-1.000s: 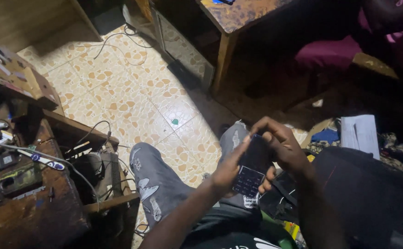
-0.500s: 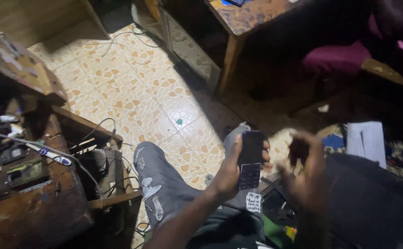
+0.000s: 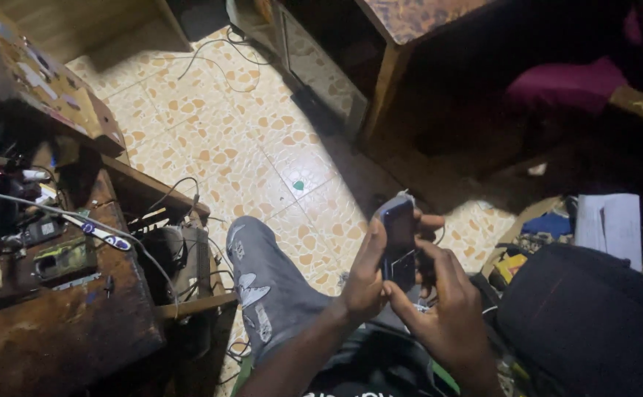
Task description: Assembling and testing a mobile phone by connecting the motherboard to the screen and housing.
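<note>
Left hand (image 3: 363,283) wrapped around a small dark keypad phone (image 3: 398,241), thumb along its left edge, held upright above the knee in grey ripped jeans (image 3: 270,283). Right hand (image 3: 446,312), apart half a second ago, now closed back on the phone's lower right side. Cluttered wooden workbench (image 3: 56,323) left; black bag (image 3: 593,323) right; tiled floor (image 3: 233,147) beyond.

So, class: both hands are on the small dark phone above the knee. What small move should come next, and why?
Probably steady the phone with the left hand and tilt it toward the light. The left hand grips its edge, and the right hand closes on its lower end. Its face looks dark and hard to read, while the tiled floor ahead is brightly lit.
</note>
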